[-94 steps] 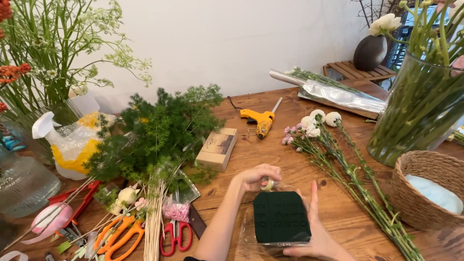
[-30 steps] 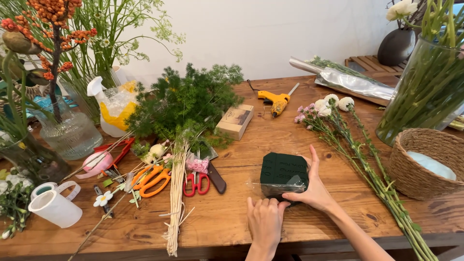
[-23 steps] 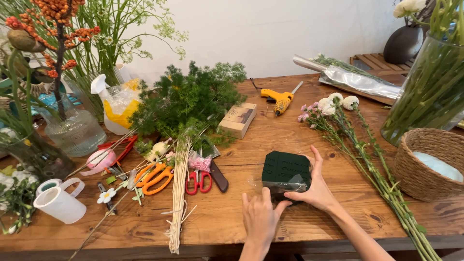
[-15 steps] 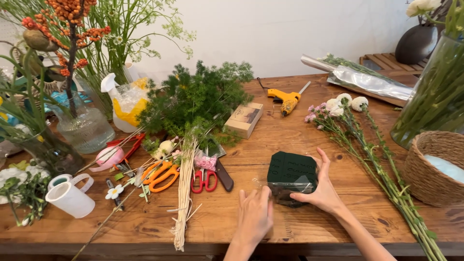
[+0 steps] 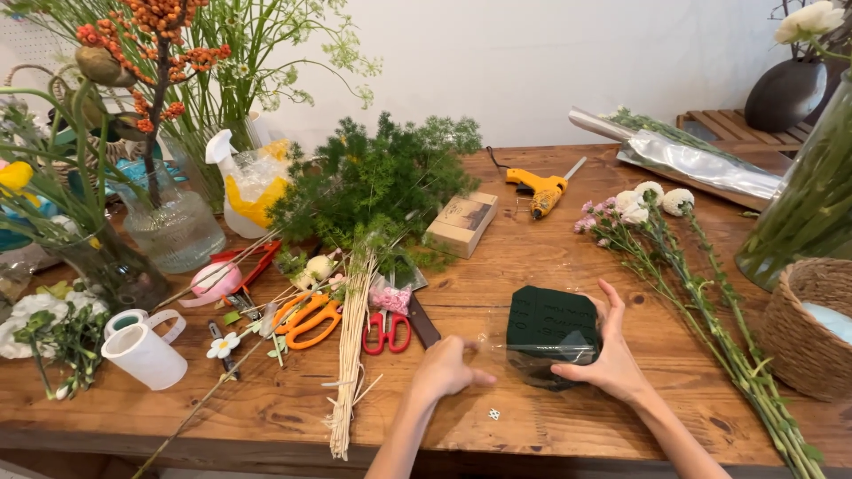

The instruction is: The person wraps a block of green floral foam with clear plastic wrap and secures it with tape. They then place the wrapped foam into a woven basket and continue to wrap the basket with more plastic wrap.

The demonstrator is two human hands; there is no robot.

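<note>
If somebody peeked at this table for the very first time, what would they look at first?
Probably the dark green foam block near the table's front edge, with the right hand cupped against its side and the left hand just beside it. Next, the tall branch of orange berries standing in a clear glass vase at the back left, and the bushy green foliage bunch in the middle.

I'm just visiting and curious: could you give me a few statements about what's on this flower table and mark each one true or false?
1. The right hand rests against a dark green foam block. True.
2. The left hand holds the orange scissors. False: they lie on the table, untouched.
3. A yellow glue gun lies beyond the block. True.
4. The woven basket is at the table's left end. False: it sits at the right.
5. The white mug stands upright. False: it lies on its side.
</note>
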